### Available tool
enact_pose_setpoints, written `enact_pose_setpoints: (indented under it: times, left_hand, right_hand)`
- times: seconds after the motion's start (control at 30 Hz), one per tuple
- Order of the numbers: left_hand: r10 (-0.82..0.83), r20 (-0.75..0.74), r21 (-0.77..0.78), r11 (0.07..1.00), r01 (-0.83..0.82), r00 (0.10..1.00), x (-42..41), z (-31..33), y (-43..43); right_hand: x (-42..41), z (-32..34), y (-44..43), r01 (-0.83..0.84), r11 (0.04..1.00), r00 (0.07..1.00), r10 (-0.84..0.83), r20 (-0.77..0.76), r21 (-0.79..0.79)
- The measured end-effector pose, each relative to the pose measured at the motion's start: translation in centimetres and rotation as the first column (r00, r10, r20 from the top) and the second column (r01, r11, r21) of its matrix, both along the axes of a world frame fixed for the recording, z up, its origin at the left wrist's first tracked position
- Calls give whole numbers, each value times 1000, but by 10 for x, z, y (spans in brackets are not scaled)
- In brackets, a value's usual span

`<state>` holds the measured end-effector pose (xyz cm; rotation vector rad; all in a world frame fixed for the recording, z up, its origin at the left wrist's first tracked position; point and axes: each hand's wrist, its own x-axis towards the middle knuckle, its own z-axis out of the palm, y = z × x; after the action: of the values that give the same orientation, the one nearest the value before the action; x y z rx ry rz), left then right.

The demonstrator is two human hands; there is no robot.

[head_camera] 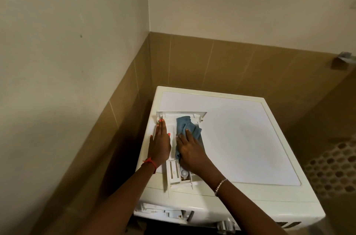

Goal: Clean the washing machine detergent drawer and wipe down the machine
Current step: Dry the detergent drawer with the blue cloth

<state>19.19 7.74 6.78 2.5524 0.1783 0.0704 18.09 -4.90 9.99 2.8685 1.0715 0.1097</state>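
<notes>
Detergent drawer [174, 177] is out of its slot [163, 212] and lies on top of the washing machine [240, 138], low in the middle of the frame. Its long side runs straight away from me. My left hand [159, 144] lies flat on its left edge, fingers straight, holding nothing. My right hand [189, 150] presses a blue cloth [185, 123] into the drawer with fingers mostly straight. The far end sits just past my fingertips. I can read no words or labels.

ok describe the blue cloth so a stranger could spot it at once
Look at the white washing machine in the tiled corner; a pulled-out detergent drawer lies on its top, near the left edge. The cloth is the crumpled rag in that drawer, under the right hand, the only blue thing among white plastic.
</notes>
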Motion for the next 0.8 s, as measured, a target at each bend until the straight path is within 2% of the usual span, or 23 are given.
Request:
enact_pose_setpoints:
  times: [0.07, 0.13, 0.3, 0.37, 0.43, 0.5, 0.57, 0.7, 0.8]
  left_hand:
    - [12, -15, 48, 999, -11, 1000, 0, 1, -2]
    - [15, -27, 67, 998, -13, 1000, 1, 1, -2]
    - [17, -35, 135, 991, -12, 999, 2, -4, -2]
    - [15, -32, 158, 987, -10, 999, 3, -4, -2]
    - [7, -32, 137, 991, -3, 999, 2, -3, -3]
    - [0, -29, 113, 994, 4, 1000, 2, -3, -3]
    - [-1, -29, 96, 995, 4, 1000, 2, -2, -3]
    - [3, -30, 88, 996, -1, 1000, 2, 2, -3]
    - [32, -41, 89, 996, -28, 999, 0, 6, -4]
  right_hand:
    - [-5, 4, -3, -45, 999, 997, 45, 69, -4]
    - [-14, 5, -7, -65, 993, 997, 60, 47, 101]
    - [-56, 17, -24, 51, 941, 982, 13, -187, 334]
    - [-68, 21, -37, 171, 915, 920, -15, -391, 365]
    - [-73, 23, -49, 260, 855, 866, -2, -500, 448]
    - [-76, 28, -62, 398, 752, 777, 29, -628, 526]
    - [-74, 31, -74, 566, 624, 681, 13, -732, 539]
    - [-58, 46, -96, 813, 272, 541, -23, -841, 516]
    - [-45, 51, -115, 893, -77, 450, 95, -888, 444]
